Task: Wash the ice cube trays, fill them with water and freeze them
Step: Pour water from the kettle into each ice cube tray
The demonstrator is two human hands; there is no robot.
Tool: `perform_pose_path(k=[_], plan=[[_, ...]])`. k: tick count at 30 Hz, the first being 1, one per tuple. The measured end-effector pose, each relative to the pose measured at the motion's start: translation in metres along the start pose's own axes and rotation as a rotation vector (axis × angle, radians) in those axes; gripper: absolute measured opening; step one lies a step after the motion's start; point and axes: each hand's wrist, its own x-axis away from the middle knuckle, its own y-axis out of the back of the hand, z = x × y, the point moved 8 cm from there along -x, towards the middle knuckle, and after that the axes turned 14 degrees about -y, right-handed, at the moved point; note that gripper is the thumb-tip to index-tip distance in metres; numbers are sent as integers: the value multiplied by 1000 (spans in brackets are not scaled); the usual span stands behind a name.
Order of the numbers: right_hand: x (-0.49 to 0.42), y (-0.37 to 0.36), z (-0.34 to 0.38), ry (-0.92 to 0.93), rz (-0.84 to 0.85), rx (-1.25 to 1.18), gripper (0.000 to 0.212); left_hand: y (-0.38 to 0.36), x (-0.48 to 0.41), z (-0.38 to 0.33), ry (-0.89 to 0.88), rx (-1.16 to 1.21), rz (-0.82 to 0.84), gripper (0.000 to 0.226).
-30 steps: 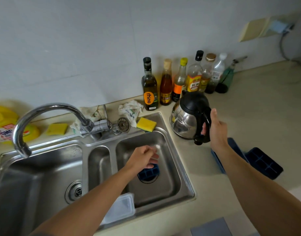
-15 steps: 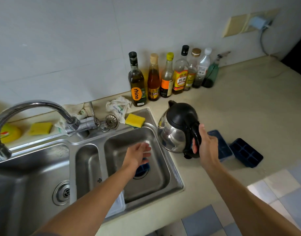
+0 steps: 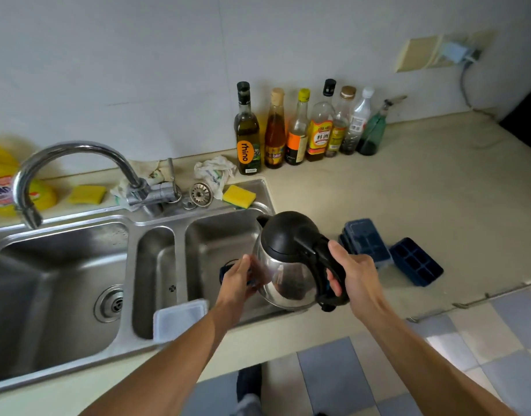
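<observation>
Right hand (image 3: pixel 354 274) curled round kettle (image 3: pixel 288 265) handle, kettle over sink (image 3: pixel 78 219) right basin, likely for filling. Left hand (image 3: pixel 240 283) on tray (image 3: pixel 224 270) there, probably steadying; grip unclear. Two more trays (image 3: pixel 415 261) wait on counter (image 3: pixel 408 190).

- Tray (image 3: pixel 226 269): dark blue, low in the right basin of the sink (image 3: pixel 129 265). Only one edge shows; the left hand (image 3: pixel 239 284) and the kettle (image 3: pixel 288 265) cover the rest. Whether the fingers grip it cannot be told.
- Lidded tray (image 3: pixel 367 240): dark blue, flat on the table (image 3: pixel 408 190) just right of the sink, seemingly stacked on another.
- Open tray (image 3: pixel 415 262): dark blue, two rows of four empty cells facing up, farther right of the sink, just beside the stack, turned at an angle to it.
</observation>
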Motion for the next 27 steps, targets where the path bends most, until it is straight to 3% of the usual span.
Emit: perform_pose_path(k=[13, 27], plan=[[13, -36, 5, 17, 77, 270, 67, 34, 43, 26, 35, 59, -77, 42], [3, -52, 13, -4, 104, 360, 61, 34, 36, 41, 119, 211, -78, 45]])
